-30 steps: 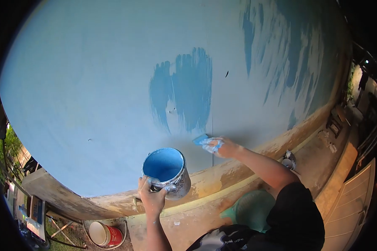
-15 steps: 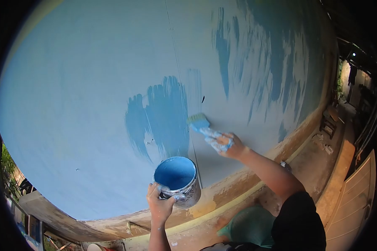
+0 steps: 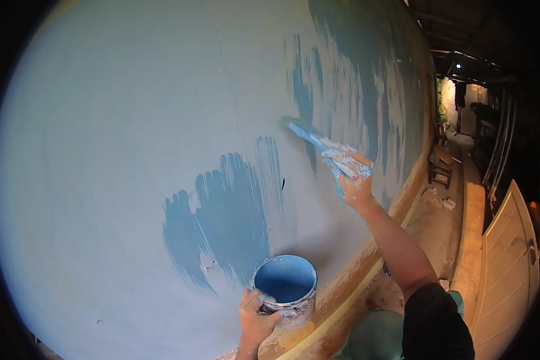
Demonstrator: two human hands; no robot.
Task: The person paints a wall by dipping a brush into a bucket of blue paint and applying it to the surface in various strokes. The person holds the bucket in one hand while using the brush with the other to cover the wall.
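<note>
My right hand (image 3: 351, 171), smeared with blue paint, grips a flat paintbrush (image 3: 306, 133) whose bristles press against the pale blue wall (image 3: 102, 150). My left hand (image 3: 255, 318) holds a paint-spattered metal can (image 3: 285, 285) of blue paint by its rim, close to the wall's lower part. A patch of fresh darker blue strokes (image 3: 228, 216) lies just above the can. More dark strokes (image 3: 354, 78) cover the wall at the upper right, beside the brush.
A worn tan ledge (image 3: 348, 282) runs along the wall's base. To the right a concrete walkway (image 3: 444, 222) holds scattered debris and a wooden object, and a cream panelled door or gate (image 3: 510, 264) stands at the far right.
My right hand has swept the brush upward along the wall, leaving a faint new stroke. The view has shifted up and right, and the can now sits lower in the frame.
</note>
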